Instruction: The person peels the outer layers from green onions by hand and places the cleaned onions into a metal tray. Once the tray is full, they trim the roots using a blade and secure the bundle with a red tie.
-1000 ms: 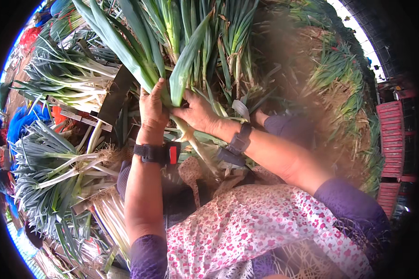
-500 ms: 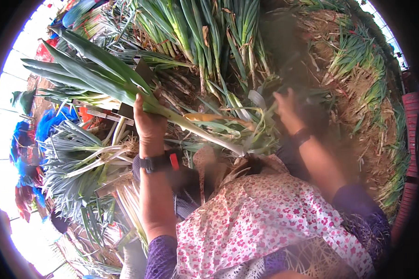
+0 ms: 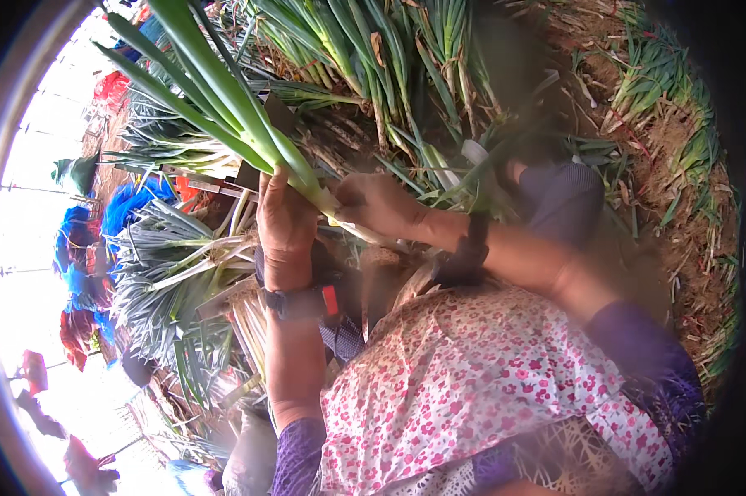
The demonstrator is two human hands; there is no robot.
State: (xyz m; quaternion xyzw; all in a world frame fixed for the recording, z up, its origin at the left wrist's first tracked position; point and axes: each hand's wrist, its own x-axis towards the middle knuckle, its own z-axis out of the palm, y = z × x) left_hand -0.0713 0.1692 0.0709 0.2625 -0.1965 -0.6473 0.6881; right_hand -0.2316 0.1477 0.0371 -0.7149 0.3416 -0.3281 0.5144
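A large green onion (image 3: 249, 116) slants across in front of me, its green leaves fanning to the upper left and its pale stem pointing toward my lap. My left hand (image 3: 286, 221) is wrapped around it where the leaves meet the stem. Just to the right, my right hand (image 3: 381, 205) is closed, its fingertips pinched on the stem below the leaf fork. Whether those fingers grip the whole stem or only an outer layer cannot be seen. Part of the white stem (image 3: 369, 235) shows below the right hand; its root end is hidden.
Tall green onions (image 3: 373, 66) stand piled ahead. To the left lies a heap of trimmed green onions (image 3: 170, 277), with blue netting (image 3: 133, 207) beyond it. Peeled leaves (image 3: 472, 178) lie past my right wrist. A floral apron (image 3: 480, 372) covers my lap. Soil with scattered onions (image 3: 662, 165) stretches along the right.
My right hand has moved left from the loose leaves and closed on the onion's stem. The onion has tilted more upright in my left hand, and the whole view has shifted slightly.
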